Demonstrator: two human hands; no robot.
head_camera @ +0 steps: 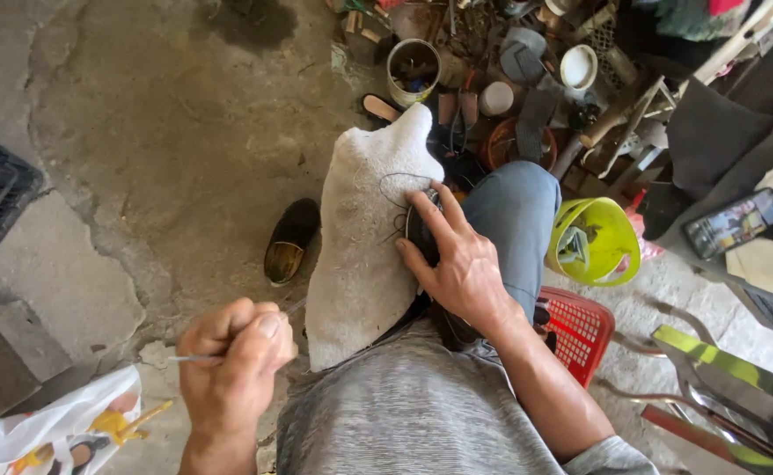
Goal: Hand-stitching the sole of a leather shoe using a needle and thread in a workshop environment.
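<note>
Right hand [458,260] spread, pressing dark shoe [421,237] against white cloth [360,246] on knee; left hand [232,356] fisted, pinching metal needle [194,357].

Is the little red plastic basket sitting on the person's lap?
No, the red plastic basket sits on the concrete floor beside the person's leg.
</note>
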